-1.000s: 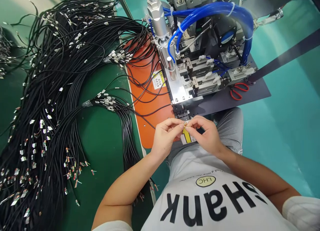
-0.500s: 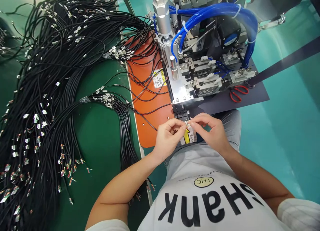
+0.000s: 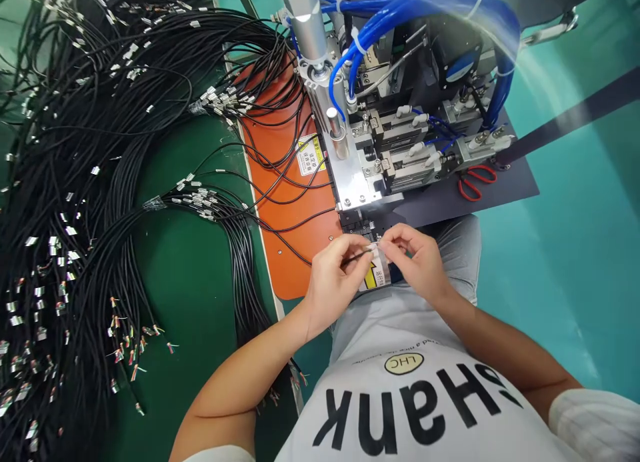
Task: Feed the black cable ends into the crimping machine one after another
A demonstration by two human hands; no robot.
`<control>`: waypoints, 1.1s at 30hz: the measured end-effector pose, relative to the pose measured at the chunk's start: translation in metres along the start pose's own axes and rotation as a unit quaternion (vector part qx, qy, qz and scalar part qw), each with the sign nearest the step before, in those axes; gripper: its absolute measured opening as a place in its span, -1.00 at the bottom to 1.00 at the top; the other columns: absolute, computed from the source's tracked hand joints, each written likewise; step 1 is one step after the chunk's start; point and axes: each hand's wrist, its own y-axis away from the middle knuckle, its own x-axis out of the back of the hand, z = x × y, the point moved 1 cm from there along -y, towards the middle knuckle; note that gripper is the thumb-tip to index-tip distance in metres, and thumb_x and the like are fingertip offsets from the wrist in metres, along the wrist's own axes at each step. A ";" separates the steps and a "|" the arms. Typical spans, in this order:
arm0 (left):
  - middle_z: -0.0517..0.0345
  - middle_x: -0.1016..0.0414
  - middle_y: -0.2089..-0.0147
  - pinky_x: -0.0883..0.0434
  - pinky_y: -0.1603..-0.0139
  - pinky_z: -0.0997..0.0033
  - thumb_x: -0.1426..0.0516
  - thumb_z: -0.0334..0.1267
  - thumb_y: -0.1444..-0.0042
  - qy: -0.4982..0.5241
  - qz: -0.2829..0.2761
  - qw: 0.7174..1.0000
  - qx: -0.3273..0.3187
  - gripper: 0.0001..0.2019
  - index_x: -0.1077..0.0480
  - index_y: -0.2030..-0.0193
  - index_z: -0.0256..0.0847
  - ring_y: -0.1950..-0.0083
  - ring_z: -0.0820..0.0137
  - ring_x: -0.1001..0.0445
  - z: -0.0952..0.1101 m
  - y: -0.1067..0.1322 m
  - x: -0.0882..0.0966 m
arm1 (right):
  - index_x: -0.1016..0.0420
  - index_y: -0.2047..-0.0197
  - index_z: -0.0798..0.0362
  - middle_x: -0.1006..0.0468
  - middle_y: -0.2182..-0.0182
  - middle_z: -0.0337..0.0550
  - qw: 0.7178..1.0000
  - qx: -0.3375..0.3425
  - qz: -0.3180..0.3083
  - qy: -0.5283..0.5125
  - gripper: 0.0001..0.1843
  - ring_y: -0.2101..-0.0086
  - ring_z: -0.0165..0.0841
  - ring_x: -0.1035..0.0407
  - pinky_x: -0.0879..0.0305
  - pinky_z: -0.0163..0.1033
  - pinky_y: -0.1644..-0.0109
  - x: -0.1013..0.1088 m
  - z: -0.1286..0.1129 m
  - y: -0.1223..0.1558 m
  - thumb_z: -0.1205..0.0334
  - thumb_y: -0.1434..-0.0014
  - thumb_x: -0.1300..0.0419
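Observation:
Between thumb and forefinger, my left hand [image 3: 334, 270] pinches a black cable [image 3: 354, 257] close to its end. My right hand [image 3: 417, 261] is closed in a pinch at the thin pale wire tip [image 3: 375, 246] that sticks out of this cable; the fingertips cover most of it. Both hands are close together over a label with a yellow arrow [image 3: 371, 277], at the front of the machine [image 3: 356, 185]. The cable runs off behind my left hand toward the orange plate [image 3: 290, 269].
Bundles of black cables [image 3: 155, 142] with silvery tips cover much of the green table [image 3: 200, 342] at left. Blue air hoses [image 3: 430, 9] arch over the machine. Red-handled scissors [image 3: 477, 182] lie on the dark grey sheet [image 3: 515, 175] at right.
The view has shifted slightly, so the machine and cables sit further left. My hands are a little further apart at the tips, and more of the cable end and wire shows.

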 end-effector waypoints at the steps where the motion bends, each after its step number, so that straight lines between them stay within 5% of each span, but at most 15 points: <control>1: 0.10 -0.48 0.23 -0.42 0.24 0.41 -0.16 -0.27 -0.25 -0.036 0.006 0.999 -0.025 -0.89 -0.44 0.11 -0.18 0.23 0.39 -0.44 0.000 -0.004 0.001 | -0.49 0.34 0.04 -0.48 0.40 -0.22 0.999 -0.023 0.003 -0.023 -0.84 0.42 -0.40 -0.34 -0.26 -0.25 0.32 0.002 0.005 -0.005 0.15 -0.22 -0.27; 7: 0.08 -0.44 0.18 -0.44 0.07 0.36 -0.09 -0.35 -0.30 -0.181 0.025 0.971 -0.153 -0.88 -0.45 0.13 -0.19 0.11 0.37 -0.43 -0.011 -0.028 0.008 | -0.50 0.38 0.07 -0.46 0.49 -0.27 0.989 -0.098 0.013 -0.110 -0.73 0.49 -0.45 -0.28 -0.23 -0.29 0.36 0.004 0.029 -0.036 0.04 -0.10 -0.37; 33: 0.05 -0.47 0.13 -0.46 0.09 0.40 -0.05 -0.44 -0.29 -0.207 0.026 0.960 -0.187 -0.82 -0.46 0.09 -0.22 0.09 0.38 -0.47 -0.031 -0.040 0.007 | -0.52 0.38 0.09 -0.52 0.46 -0.24 0.983 -0.126 0.014 -0.135 -0.74 0.49 -0.47 -0.31 -0.26 -0.32 0.37 0.001 0.040 -0.048 0.08 -0.10 -0.39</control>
